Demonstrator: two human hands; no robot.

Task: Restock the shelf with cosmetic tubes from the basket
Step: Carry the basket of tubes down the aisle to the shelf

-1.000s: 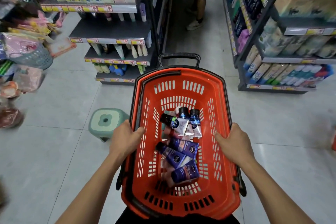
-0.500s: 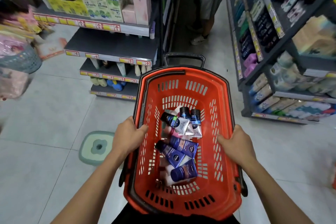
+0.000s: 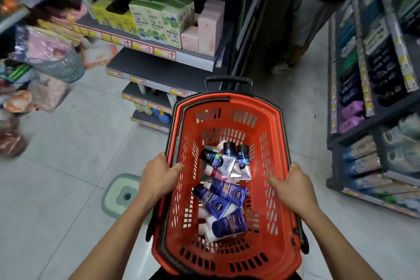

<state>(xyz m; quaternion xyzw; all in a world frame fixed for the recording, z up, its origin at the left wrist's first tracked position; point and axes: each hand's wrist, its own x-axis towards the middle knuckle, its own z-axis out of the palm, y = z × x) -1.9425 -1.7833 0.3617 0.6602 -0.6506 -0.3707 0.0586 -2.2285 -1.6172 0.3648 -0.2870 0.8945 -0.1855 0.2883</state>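
While hands [image 3: 159, 175] grip basket [image 3: 227, 107] rims (aisle floor [image 3: 68, 154] beside).

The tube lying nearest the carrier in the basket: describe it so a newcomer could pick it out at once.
Find the red basket that the left hand and right hand grip by its side rims. In the pile of tubes on its floor, take the nearest dark blue tube. It lies closest to the carrier's body, its pale end pointing left.

Bare forearms, no sleeves in sight. No rings, watch or bands on left hand [image 3: 159, 177] or right hand [image 3: 293, 188]. Dark clothing at bottom edge.
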